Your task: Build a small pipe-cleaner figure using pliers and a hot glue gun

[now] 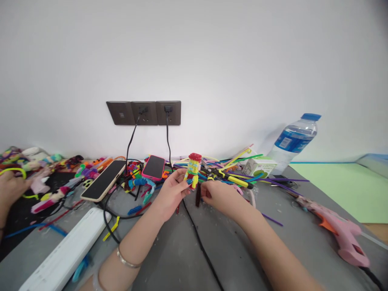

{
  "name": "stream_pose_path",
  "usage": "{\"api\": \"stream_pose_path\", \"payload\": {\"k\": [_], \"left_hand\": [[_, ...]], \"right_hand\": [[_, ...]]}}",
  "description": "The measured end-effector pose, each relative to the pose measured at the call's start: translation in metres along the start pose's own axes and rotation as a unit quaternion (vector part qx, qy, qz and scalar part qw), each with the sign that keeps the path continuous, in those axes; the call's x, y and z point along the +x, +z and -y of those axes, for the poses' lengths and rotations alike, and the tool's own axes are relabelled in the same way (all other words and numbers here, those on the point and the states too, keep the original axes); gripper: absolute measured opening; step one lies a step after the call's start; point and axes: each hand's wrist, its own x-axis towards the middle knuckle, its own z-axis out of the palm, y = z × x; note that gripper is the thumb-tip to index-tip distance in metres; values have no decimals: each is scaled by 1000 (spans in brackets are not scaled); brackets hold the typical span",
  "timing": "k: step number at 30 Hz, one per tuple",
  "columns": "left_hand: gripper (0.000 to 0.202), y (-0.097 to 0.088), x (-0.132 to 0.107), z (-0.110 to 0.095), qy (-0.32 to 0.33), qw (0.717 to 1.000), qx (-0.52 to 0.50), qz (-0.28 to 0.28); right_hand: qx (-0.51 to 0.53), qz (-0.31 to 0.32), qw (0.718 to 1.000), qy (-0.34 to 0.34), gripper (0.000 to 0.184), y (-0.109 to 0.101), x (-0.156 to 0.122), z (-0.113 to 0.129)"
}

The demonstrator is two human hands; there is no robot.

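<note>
My left hand (176,190) is closed around a small yellow figure (193,167) with a red top, which looks made of fuzzy pipe cleaners. It is upright, raised over the table. Just right of it, my right hand (216,196) has its fingers pinched at a short dark brown fuzzy strip (198,196) that hangs downward. The fingertips are partly hidden. Behind my right hand lie yellow-and-black pliers (232,178) on a heap of coloured pipe cleaners (242,159).
A pink glue gun (339,232) lies at the right, near a water bottle (291,141) and a small box (260,166). Two phones, one dark-screened in a beige case (104,180), one pink-edged (153,167), lie left of centre. A white power strip (68,250), cables and another person's hand (12,188) are leftward.
</note>
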Motion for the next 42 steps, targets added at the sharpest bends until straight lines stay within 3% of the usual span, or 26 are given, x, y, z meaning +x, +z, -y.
{"api": "stream_pose_path", "payload": {"k": [7,14,21,29,35,42], "left_hand": [[41,-1,1,3,12,1000,-14,22],[42,2,-3,0,-9,999,-31,38],[36,-1,-2,1,-1,999,-2,45],[36,-3,-1,1,28,997,66,21],[33,-3,-2,4,48,988,143,16],[30,-2,-4,6,84,978,185,37]], "right_hand": [[-43,6,999,-6,23,5,1,2],[6,4,999,-41,21,1,-1,-4],[186,44,976,-101,9,-17,-4,-36],[272,-50,958,-76,27,-49,-27,-74],[339,-1,933,-120,25,-49,-31,-59],[336,65,929,-143,18,-43,-29,-43]]}}
